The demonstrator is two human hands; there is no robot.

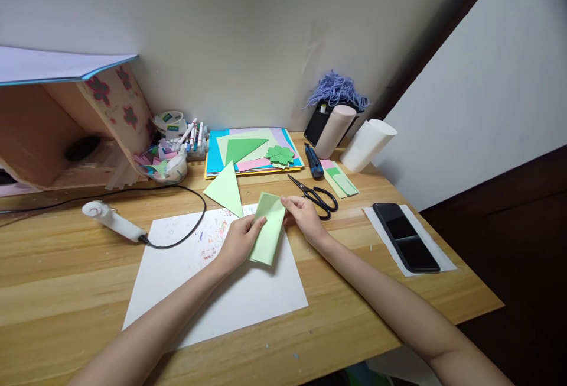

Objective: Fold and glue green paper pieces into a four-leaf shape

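On wooden desk (345,309) against pale wall (230,37) (slightly marked), hands (243,241) (305,217) pinching folded green paper (268,232).

A black phone (405,237) on white paper (428,238), blue yarn (336,89) atop a black holder (315,124).

The two hands (274,226) are bare, and both forearms (177,309) show without any sleeve, watch or glove.
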